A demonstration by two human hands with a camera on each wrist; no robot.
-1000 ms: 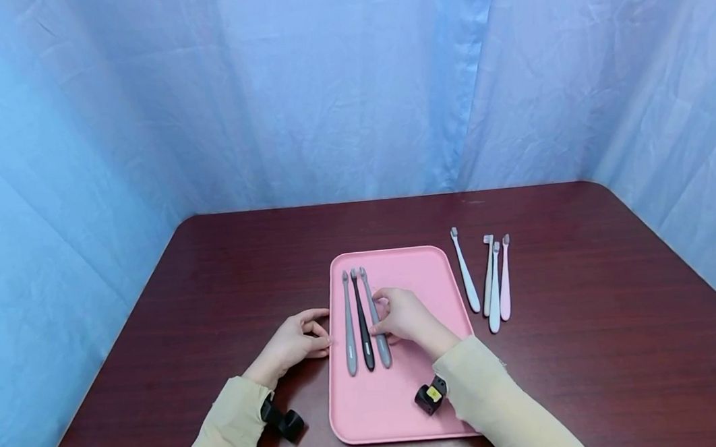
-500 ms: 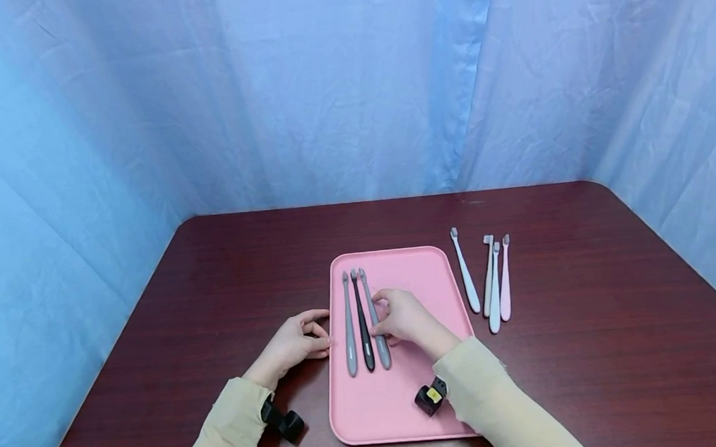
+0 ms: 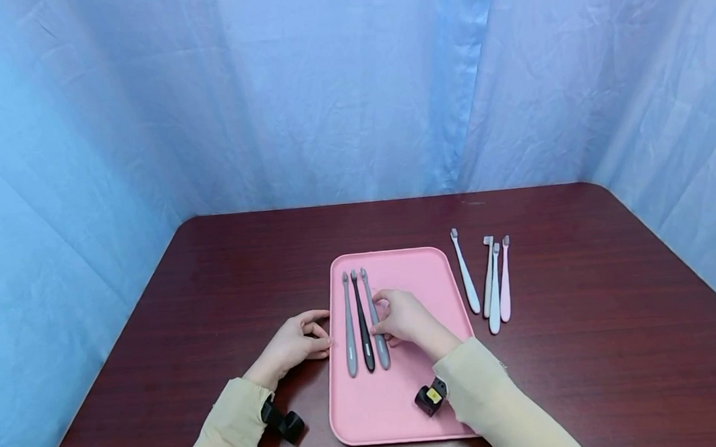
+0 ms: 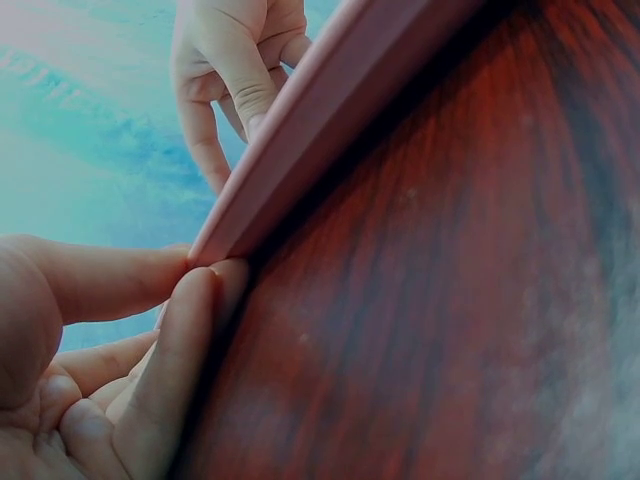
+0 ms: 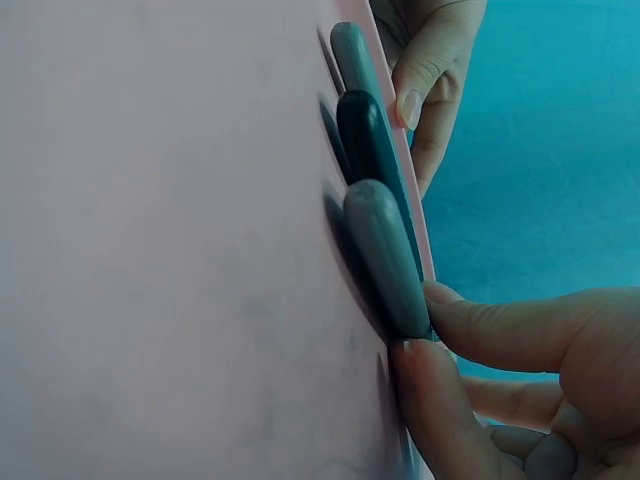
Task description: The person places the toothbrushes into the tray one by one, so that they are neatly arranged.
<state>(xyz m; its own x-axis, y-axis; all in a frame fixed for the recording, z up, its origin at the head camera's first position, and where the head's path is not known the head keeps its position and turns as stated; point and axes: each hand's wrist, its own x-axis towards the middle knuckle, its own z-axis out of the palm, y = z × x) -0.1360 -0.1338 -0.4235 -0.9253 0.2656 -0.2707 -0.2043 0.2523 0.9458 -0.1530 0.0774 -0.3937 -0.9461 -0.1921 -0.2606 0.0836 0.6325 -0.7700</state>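
A pink tray [image 3: 398, 410] lies on the table, and my left hand [image 3: 297, 341] pinches its left rim between thumb and fingers, as the left wrist view shows up close. Three toothbrushes lie side by side at the tray's left: a grey toothbrush [image 3: 350, 339] nearest the rim, a black toothbrush [image 3: 364, 331] in the middle, and a second grey toothbrush [image 3: 382, 354] to their right. My right hand [image 3: 402, 316] holds this right-hand grey toothbrush at its handle [image 5: 385, 250] between thumb and fingers, hiding part of it. All three have their bristle heads toward the far side.
Right of the tray, on the dark red wooden table [image 3: 594, 319], lie a pale blue toothbrush [image 3: 467, 275], a cream one [image 3: 488, 281], another pale blue one [image 3: 494, 297] and a pink one [image 3: 505, 283]. Light blue curtains [image 3: 339, 96] hang behind and at both sides.
The lower end of the right-hand grey toothbrush has shifted slightly left, toward the black one. Both hands stay almost in place.
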